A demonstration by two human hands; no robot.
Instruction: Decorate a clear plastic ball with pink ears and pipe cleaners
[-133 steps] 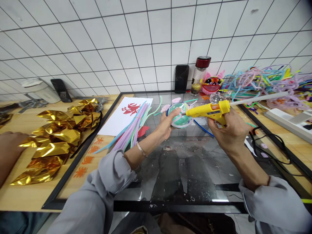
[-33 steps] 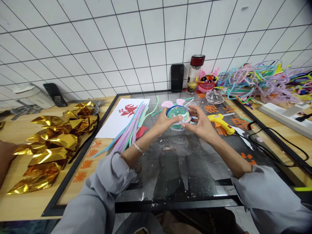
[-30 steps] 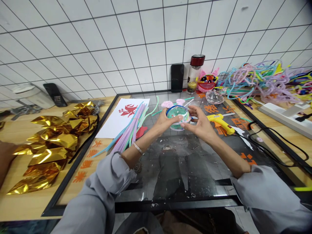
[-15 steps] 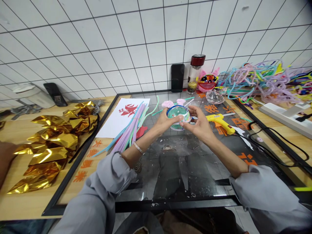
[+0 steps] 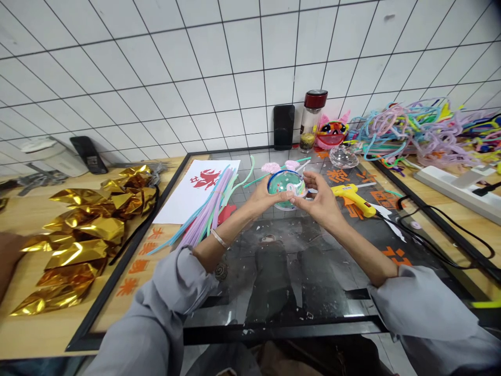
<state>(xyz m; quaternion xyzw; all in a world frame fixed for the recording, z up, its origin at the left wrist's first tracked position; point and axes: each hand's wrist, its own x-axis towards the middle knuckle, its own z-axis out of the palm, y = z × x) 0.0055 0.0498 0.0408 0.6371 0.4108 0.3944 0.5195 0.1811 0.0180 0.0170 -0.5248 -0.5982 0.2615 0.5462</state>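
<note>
Between my two hands is a round, clear plastic bowl-like dome (image 5: 281,183) with a blue rim and green and white parts showing inside. My left hand (image 5: 270,195) grips its left side, thumb laid across the near face. On the other side my right hand (image 5: 316,197) holds it, with the thumb close to the left thumb and the fingers curled behind. Pink fuzzy pieces (image 5: 271,167) and a teal pipe cleaner (image 5: 254,180) lie just beyond the dome. A yellow glue gun (image 5: 354,199) rests to the right of my right hand.
Pastel pipe cleaners (image 5: 207,209) lie over a white sheet (image 5: 176,201) with a red cut-out. Gold foil (image 5: 84,230) covers the left side. At the back stand a phone (image 5: 284,127), a bottle (image 5: 311,122) and a pink figure (image 5: 332,137). A power strip (image 5: 462,190) and black cables sit right.
My left thumb has shifted slightly down on the dome's near face, leaving more of the white part inside visible. Both hands keep their hold.
</note>
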